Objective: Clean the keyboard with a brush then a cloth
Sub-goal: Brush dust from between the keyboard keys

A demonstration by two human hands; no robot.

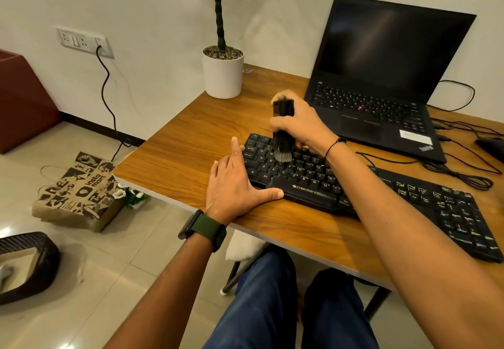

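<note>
Wooden worktop [174, 155] against a pale wall, tiled floor below. Landmark for all positions: the black keyboard [354, 185], lying at an angle across the worktop's near half.

Brush [283, 133]: black handle, pale bristle tips. Held roughly upright over the keyboard's left end, bristles down on the upper letter rows. The bristles look blurred.

Right hand [300, 122]: above the keyboard's left end, fingers wrapped round the brush handle, grip closed tight on it. A thin black cord sits on that wrist.

Left hand [234, 185]: flat on the worktop at the keyboard's left edge, fingers straight and spread, grip wide and holding nothing. The thumb lies along the keyboard's front left corner and touches it; the fingertips reach the left side of the keyboard. Watch with green strap [203, 230] on that wrist.

Behind the keyboard: open laptop [381, 75], screen dark. Behind and left of the keyboard, at the worktop's far corner: potted plant [223, 73] in a white pot. Right of the keyboard, behind its right end: loose black cables [461, 174] and a dark mouse [491, 148], partly cut off by the frame edge.

Left of the keyboard, down on the floor: printed paper bag [79, 190], and a dark woven basket [27, 264] nearer the camera. Wall socket [84, 41] further left with a black lead plugged in.

No cloth identified with certainty.
</note>
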